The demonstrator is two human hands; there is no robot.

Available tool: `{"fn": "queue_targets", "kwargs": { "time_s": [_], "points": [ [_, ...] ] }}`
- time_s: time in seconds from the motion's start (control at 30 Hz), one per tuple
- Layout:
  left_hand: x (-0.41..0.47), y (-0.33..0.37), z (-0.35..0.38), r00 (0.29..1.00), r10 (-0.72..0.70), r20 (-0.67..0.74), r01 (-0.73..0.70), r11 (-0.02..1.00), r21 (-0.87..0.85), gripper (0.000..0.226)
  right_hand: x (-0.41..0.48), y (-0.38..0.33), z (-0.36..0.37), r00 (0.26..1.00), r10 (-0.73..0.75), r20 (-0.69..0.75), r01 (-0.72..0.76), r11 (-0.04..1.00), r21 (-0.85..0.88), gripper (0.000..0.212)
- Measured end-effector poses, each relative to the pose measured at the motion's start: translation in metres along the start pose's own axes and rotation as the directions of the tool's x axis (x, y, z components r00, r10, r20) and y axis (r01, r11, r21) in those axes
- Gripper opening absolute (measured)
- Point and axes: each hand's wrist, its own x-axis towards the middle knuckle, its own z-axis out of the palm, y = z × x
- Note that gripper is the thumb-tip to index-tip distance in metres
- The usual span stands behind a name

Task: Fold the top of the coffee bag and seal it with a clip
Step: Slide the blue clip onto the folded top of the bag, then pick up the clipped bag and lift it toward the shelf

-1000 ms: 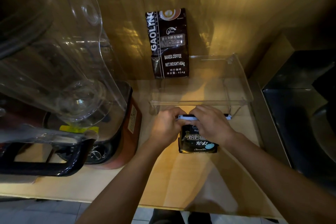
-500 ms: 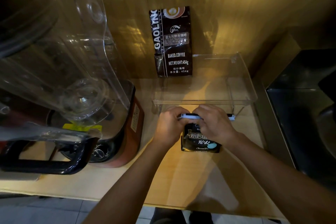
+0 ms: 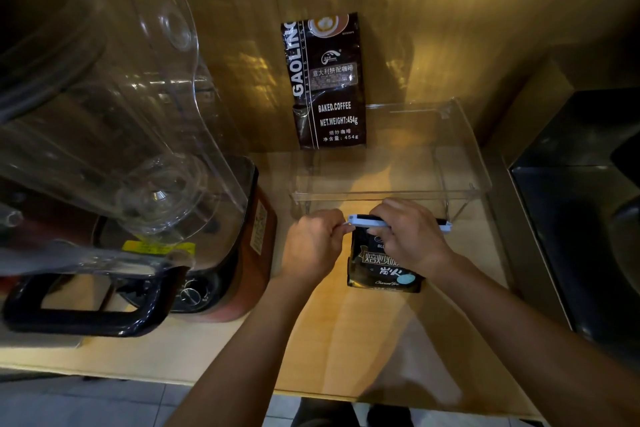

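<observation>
A small black coffee bag (image 3: 381,270) stands upright on the wooden counter (image 3: 346,340), its top folded down. A long white-and-blue clip (image 3: 446,227) lies across the folded top. My right hand (image 3: 408,236) rests over the middle of the clip and the bag's upper front, fingers closed on them. My left hand (image 3: 313,246) pinches the clip's left end between thumb and fingers. The fold itself is mostly hidden by my hands.
A second, larger black coffee bag (image 3: 327,83) leans against the back wall. A clear acrylic tray (image 3: 467,149) sits right behind the small bag. A blender (image 3: 138,201) with a clear jug fills the left. A dark appliance (image 3: 581,201) stands to the right.
My left hand has slid slightly left along the clip to its end, exposing more of the bag's left side. The right hand stays pressed on the clip and bag.
</observation>
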Motion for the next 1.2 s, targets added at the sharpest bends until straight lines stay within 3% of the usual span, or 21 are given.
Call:
{"fn": "queue_targets", "kwargs": {
  "time_s": [0.2,0.3,0.4,0.47,0.57,0.67,0.77,0.83,0.9,0.97,1.0,1.1,1.2],
  "points": [
    [-0.004,-0.001,0.01,0.997,0.018,-0.08,-0.018,1.0,0.003,0.017,-0.002,0.003,0.0,1.0,-0.006,-0.021,0.006,1.0,-0.004,0.013],
    [-0.004,-0.004,0.013,0.996,-0.051,-0.071,0.044,0.994,-0.099,0.013,-0.001,0.004,0.001,1.0,-0.023,-0.02,0.022,0.999,-0.026,0.016],
    [-0.004,-0.007,0.02,0.995,-0.096,0.027,0.099,0.972,-0.213,0.046,-0.001,0.005,0.002,0.999,-0.045,-0.025,0.044,0.998,-0.044,0.019],
    [-0.003,-0.006,0.023,0.99,-0.099,0.097,0.123,0.952,-0.282,0.056,-0.002,0.006,0.002,0.998,-0.061,-0.02,0.06,0.997,-0.048,0.022],
    [0.0,-0.005,0.026,0.988,-0.077,0.137,0.115,0.949,-0.294,0.04,-0.003,0.011,-0.002,0.995,-0.096,-0.005,0.096,0.994,-0.06,0.028],
    [0.002,-0.008,0.026,0.973,-0.137,0.184,0.201,0.899,-0.389,0.029,-0.008,0.02,-0.007,0.997,-0.077,-0.031,0.076,0.997,-0.033,0.04],
    [0.0,-0.013,0.026,0.959,-0.16,0.235,0.261,0.825,-0.501,0.027,-0.02,0.029,-0.013,0.99,0.095,-0.106,-0.078,0.985,0.155,0.052],
    [-0.004,-0.013,0.028,0.942,-0.19,0.275,0.321,0.743,-0.587,0.028,-0.029,0.037,-0.014,0.956,0.283,-0.08,-0.23,0.89,0.393,0.056],
    [-0.007,-0.015,0.034,0.915,-0.25,0.317,0.401,0.657,-0.638,0.034,-0.04,0.041,-0.011,0.915,0.403,0.016,-0.313,0.685,0.658,0.058],
    [-0.01,-0.019,0.04,0.882,-0.274,0.385,0.471,0.56,-0.682,0.045,-0.051,0.044,-0.004,0.902,0.411,0.135,-0.329,0.451,0.829,0.057],
    [-0.011,-0.02,0.043,0.865,-0.26,0.429,0.501,0.504,-0.704,0.049,-0.056,0.046,0.0,0.898,0.399,0.182,-0.346,0.387,0.855,0.059],
    [-0.014,-0.025,0.051,0.833,-0.205,0.514,0.549,0.421,-0.722,0.054,-0.063,0.053,0.016,0.879,0.389,0.275,-0.403,0.301,0.864,0.074],
    [-0.017,-0.029,0.057,0.832,-0.182,0.524,0.544,0.452,-0.707,0.069,-0.064,0.058,0.031,0.866,0.394,0.308,-0.433,0.283,0.856,0.078]
  ]
}}
